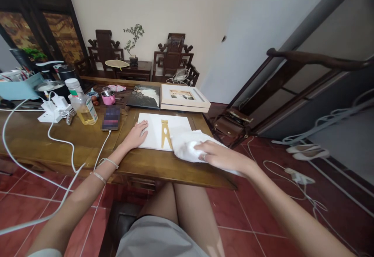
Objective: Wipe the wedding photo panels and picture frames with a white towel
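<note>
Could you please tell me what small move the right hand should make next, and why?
Perhaps slide the right hand slightly left over the white board, because it grips the white cloth, which already covers the board's lower right corner close to the yellow shape, while the left hand rests on the opposite edge, probably steadying it.

Clothing and ornaments of the wearer, viewed from above: two slim, pale bracelets (112,161) encircle the left forearm (78,202), set one behind the other beyond the left grip (136,135), and a narrow ring (203,157) circles a finger of the right grip (217,155). A light-grey garment (157,236), softly creased, ends in a curved edge across the thighs (191,202); a pale sleeve hem (46,252) borders the left arm at lower left.
</note>
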Action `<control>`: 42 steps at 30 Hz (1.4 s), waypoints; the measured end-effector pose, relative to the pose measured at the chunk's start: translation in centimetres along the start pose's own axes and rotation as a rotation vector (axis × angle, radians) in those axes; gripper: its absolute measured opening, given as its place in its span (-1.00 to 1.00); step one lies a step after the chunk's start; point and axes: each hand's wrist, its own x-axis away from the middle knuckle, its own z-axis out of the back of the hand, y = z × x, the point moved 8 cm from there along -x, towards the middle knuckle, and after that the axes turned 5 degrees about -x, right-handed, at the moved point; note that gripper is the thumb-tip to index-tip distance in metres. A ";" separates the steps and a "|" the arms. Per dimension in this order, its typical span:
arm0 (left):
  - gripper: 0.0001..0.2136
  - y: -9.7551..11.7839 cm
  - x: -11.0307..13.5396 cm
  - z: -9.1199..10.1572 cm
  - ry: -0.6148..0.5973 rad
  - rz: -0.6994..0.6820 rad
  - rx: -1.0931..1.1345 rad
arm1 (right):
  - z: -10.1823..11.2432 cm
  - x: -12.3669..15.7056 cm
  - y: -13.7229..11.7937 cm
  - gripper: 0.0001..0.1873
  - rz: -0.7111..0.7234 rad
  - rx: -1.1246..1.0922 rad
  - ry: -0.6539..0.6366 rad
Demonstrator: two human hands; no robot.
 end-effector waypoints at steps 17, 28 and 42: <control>-0.57 -0.1 -0.2 0.0 -0.019 -0.009 -0.032 | 0.7 -11.1 0.1 -0.65 -0.091 0.010 0.343; -0.57 0.1 -0.1 -0.1 -0.011 -0.010 -0.045 | -3.5 -1.7 -4.8 -0.79 0.165 0.089 0.208; -0.56 -0.3 -0.1 -0.2 -0.020 -0.006 -0.028 | 0.3 -13.2 -2.3 -0.65 -0.043 0.160 0.337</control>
